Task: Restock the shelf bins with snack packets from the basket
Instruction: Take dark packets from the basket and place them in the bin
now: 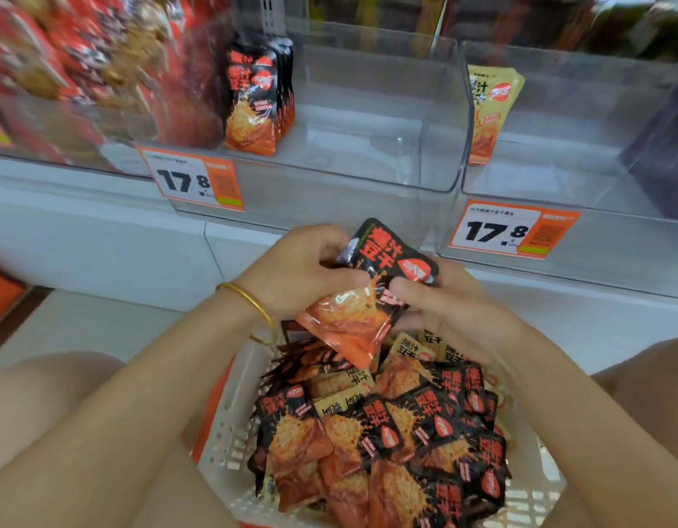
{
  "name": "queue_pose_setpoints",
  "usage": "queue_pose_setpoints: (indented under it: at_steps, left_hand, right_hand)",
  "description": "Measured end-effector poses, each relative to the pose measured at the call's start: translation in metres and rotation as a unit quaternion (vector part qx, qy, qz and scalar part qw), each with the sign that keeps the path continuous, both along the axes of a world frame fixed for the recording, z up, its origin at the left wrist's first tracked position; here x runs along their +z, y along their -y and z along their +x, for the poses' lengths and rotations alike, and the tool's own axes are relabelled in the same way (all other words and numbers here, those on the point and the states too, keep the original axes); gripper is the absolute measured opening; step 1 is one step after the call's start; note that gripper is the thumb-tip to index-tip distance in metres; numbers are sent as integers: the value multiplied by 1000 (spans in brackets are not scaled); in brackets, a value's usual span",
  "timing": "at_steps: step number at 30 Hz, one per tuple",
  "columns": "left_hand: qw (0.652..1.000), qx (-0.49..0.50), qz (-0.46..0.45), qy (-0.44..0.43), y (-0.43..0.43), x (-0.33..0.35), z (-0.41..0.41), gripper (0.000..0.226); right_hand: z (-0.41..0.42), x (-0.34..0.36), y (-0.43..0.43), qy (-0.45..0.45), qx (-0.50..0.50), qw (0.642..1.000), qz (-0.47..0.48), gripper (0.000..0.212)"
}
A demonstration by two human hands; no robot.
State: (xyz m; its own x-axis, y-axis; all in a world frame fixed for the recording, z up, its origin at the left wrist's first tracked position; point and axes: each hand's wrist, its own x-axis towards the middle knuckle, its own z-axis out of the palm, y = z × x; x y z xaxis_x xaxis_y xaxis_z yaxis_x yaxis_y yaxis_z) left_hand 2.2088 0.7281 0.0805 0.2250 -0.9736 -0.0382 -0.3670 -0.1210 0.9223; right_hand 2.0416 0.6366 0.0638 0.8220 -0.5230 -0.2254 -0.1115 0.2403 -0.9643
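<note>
A black-and-orange snack packet (362, 299) is held above the basket by both hands. My left hand (303, 272) grips its upper left part; my right hand (444, 302) pinches its right side. More packets may be stacked behind it, but I cannot tell. Below, a white slotted basket (223, 443) holds several black-orange packets (387, 432) and a few yellow ones (406, 350). On the shelf, a clear middle bin (436, 184) has a few black-orange packets (259, 101) standing at its left side. The clear right bin (558, 192) holds a yellow packet (489, 108) at its left wall.
Orange price tags reading 17.8 hang on the middle bin (194, 181) and the right bin (512, 230). A left bin (82, 70) is full of blurred red packets. The white shelf ledge (101, 238) runs below the bins. My knees flank the basket.
</note>
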Motion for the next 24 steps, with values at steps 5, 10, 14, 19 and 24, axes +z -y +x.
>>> queue_pose_setpoints:
  at_steps: [5, 10, 14, 19, 24]
  left_hand:
    - [980, 149, -131, -30, -3, 46, 37, 7]
    - [873, 323, -176, 321, 15, 58, 110, 31]
    - [840, 254, -48, 477, 22, 38, 126, 62]
    - [840, 240, -36, 485, 28, 29, 124, 51]
    - [864, 235, -42, 443, 25, 31, 127, 49]
  right_hand:
    - [57, 56, -11, 49, -27, 991, -118, 24]
    - [158, 113, 44, 48, -94, 959, -262, 27]
    - [245, 78, 84, -127, -48, 911, -389, 41]
    - [296, 38, 103, -220, -33, 846, -485, 34]
    - [307, 31, 112, -204, -113, 832, -504, 30]
